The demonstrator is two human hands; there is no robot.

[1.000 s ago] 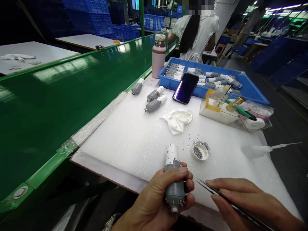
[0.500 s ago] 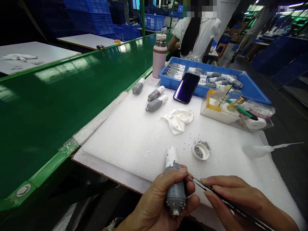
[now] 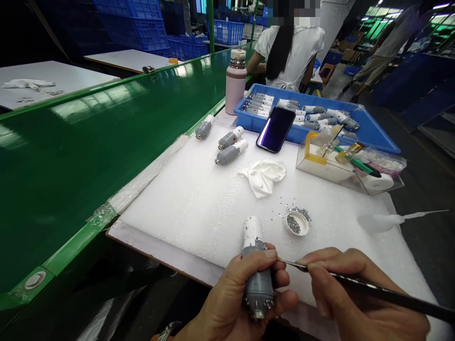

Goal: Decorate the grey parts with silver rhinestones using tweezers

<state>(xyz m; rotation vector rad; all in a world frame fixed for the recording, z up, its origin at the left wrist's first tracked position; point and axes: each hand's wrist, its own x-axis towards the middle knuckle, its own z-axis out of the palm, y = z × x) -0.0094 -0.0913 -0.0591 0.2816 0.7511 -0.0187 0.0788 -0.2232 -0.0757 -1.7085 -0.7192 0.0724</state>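
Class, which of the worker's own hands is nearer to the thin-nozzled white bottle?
Right. The right hand, holding tweezers, is on the near side of the thin-nozzled white bottle; the left hand, gripping a grey-and-white model, is farther off, to the left.

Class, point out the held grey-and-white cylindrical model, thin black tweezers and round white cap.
Held model (image 3: 259,284): head view, grey body.
Black tweezers (image 3: 391,294): head view, dark shaft.
White cap (image 3: 304,224): head view, bare inner wall.

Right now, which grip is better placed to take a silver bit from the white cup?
Probably the right grip: it holds the slim tweezers, suited to such small bits, while the left grip is wrapped around the model.
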